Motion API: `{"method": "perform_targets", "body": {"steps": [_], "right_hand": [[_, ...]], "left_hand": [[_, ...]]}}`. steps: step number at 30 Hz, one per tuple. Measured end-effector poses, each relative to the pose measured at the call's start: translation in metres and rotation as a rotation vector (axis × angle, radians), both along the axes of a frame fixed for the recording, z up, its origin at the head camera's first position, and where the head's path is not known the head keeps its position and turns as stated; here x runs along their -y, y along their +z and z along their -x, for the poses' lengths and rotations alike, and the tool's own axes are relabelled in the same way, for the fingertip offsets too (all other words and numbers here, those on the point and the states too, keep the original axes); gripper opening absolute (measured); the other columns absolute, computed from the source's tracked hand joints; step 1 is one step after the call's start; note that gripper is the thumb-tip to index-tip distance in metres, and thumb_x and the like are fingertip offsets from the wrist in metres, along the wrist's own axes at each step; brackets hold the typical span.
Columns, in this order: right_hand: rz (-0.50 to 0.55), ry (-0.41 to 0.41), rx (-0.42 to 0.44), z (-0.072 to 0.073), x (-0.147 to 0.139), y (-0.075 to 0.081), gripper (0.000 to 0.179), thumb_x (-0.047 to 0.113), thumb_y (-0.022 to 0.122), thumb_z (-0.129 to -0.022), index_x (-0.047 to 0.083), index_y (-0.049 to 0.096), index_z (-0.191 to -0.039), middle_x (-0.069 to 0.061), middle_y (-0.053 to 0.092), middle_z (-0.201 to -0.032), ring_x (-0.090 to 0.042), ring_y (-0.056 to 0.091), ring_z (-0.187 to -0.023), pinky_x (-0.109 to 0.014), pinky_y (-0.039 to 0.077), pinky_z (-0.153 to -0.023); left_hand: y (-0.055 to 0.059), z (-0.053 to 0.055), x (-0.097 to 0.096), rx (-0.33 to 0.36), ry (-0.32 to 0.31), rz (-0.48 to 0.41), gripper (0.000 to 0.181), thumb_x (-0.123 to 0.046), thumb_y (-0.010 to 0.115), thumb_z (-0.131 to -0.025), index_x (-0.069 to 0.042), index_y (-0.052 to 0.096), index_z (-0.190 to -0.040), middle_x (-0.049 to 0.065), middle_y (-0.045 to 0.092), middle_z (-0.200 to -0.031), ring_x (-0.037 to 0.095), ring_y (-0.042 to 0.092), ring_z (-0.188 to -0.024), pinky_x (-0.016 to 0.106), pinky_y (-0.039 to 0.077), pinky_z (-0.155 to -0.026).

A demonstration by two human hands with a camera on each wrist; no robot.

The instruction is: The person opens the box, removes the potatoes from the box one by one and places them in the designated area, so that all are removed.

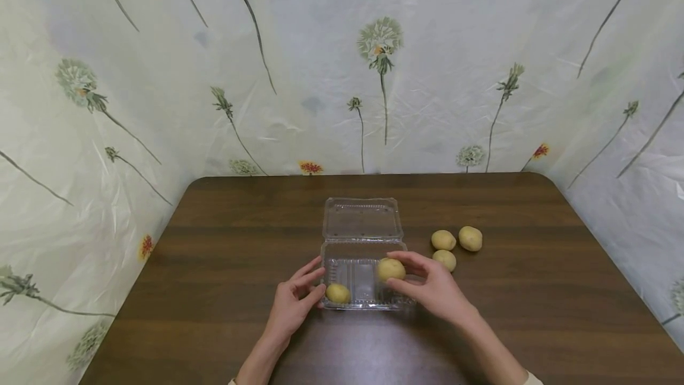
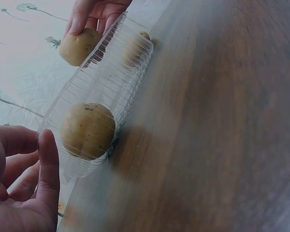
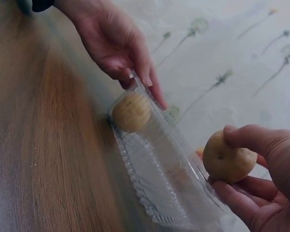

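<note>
A clear plastic container (image 1: pixel 365 283) stands on the table with its hinged lid (image 1: pixel 362 220) folded back. My left hand (image 1: pixel 291 302) pinches the container's left rim between thumb and fingers, seen up close in the left wrist view. Inside, at the near left corner, lies one potato (image 1: pixel 338 294), visible through the ribbed wall (image 2: pixel 88 130). With thumb and fingertips my right hand (image 1: pixel 435 287) grips another potato (image 1: pixel 391 270) over the container's right half. In the right wrist view, this held potato (image 3: pixel 228 156) is above the rim.
Three more potatoes lie close together on the table right of the container: a front one (image 1: pixel 445 260), a back one (image 1: pixel 443 240) and a right one (image 1: pixel 471 239). The dark wooden table (image 1: pixel 240 224) ends at a flower-patterned sheet (image 1: pixel 310 64) behind and at both sides.
</note>
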State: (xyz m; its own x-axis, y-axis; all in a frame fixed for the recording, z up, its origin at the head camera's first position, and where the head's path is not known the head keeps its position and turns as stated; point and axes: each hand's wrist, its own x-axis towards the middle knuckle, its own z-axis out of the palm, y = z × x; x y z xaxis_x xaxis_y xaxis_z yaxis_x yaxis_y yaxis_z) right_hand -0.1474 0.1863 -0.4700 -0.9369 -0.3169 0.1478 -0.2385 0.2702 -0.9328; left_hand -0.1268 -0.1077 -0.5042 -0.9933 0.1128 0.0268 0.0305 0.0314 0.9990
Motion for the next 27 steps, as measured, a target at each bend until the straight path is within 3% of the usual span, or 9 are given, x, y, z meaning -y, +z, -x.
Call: {"method": "perform_targets", "body": {"steps": [13,27], "right_hand": [[0.023,-0.009,-0.034,-0.007,-0.01,0.0,0.046,0.018,0.08,-0.083,0.009,0.063,-0.124,-0.009,0.066,-0.119,-0.028,0.064,-0.106,-0.03,0.056,-0.084],[0.054,-0.033,-0.057,-0.017,-0.018,0.0,0.044,0.014,0.079,-0.083,0.007,0.064,-0.125,-0.01,0.066,-0.12,-0.02,0.065,-0.105,-0.03,0.054,-0.087]], "left_hand": [[-0.001,0.001,0.0,-0.01,-0.005,0.008,0.036,-0.002,0.07,-0.09,0.005,0.064,-0.124,0.004,0.051,-0.144,0.012,0.06,-0.071,0.024,0.056,-0.065],[-0.001,0.0,-0.001,-0.003,-0.007,0.01,0.037,-0.003,0.07,-0.089,0.004,0.064,-0.125,0.003,0.05,-0.144,0.013,0.06,-0.071,0.024,0.056,-0.065]]}}
